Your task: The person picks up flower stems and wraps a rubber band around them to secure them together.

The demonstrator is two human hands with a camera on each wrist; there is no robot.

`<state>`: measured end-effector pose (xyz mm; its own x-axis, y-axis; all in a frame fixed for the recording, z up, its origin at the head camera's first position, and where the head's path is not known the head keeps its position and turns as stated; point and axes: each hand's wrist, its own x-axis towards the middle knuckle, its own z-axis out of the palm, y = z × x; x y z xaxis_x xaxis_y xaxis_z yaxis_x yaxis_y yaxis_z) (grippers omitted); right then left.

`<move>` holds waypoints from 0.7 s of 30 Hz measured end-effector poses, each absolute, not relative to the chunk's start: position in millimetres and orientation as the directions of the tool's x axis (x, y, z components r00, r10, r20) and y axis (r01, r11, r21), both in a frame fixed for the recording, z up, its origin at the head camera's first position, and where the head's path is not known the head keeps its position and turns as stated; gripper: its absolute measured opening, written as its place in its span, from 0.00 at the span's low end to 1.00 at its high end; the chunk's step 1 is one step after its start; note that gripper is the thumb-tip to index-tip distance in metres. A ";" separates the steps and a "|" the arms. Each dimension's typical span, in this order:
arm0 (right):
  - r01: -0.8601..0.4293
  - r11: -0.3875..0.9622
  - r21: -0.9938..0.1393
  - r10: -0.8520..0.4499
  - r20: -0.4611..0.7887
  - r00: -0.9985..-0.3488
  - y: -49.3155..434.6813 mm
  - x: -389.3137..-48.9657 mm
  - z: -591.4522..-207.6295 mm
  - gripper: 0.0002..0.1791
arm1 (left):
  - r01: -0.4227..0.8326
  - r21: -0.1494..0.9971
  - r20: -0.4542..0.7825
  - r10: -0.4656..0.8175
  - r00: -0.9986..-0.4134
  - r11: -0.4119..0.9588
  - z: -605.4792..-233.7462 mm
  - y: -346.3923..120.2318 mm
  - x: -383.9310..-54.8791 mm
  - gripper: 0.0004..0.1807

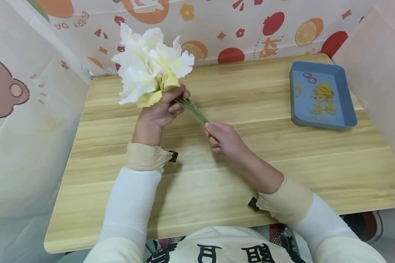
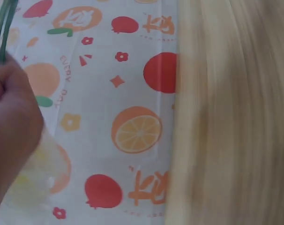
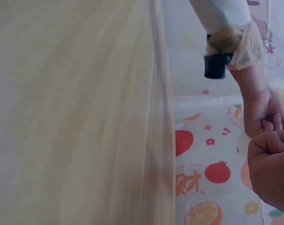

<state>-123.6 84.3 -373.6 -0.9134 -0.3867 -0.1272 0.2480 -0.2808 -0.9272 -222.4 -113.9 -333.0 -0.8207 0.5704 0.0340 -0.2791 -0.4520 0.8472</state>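
Observation:
A bunch of white flowers (image 1: 145, 65) with ruffled petals and some yellow ones is held above the far left of the table. My left hand (image 1: 159, 115) grips its green stems (image 1: 194, 110) just below the blooms. Toward me and to the right, my right hand (image 1: 226, 141) pinches the lower ends of the stems between thumb and curled fingers. The left wrist view has the stems (image 2: 2, 33) rising out of the fist and pale petals (image 2: 27, 187) blurred below it. Both hands appear close together in the right wrist view, the right one (image 3: 273, 171) nearer the camera.
A blue tray (image 1: 324, 126) stands at the table's right side, with a heap of yellow rubber bands (image 1: 324, 92) and a pair of reddish bands (image 1: 310, 77) in it. The wooden table (image 1: 260, 91) backs onto a fruit-printed sheet (image 1: 210, 33); pale sheets hang at both sides.

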 end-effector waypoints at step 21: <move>0.203 -0.281 -0.938 -0.256 -0.131 -0.958 105.3 -128.7 -390.5 0.17 | -0.292 0.689 -0.017 0.389 -0.921 -0.663 -344.2 -65.6 -222.3 0.08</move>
<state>-128.7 105.3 -390.5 -0.9577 -0.2564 -0.1306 0.2032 -0.2813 -0.9378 -222.3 -65.6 -344.2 -0.9213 0.3886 -0.0167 -0.2923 -0.6632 0.6890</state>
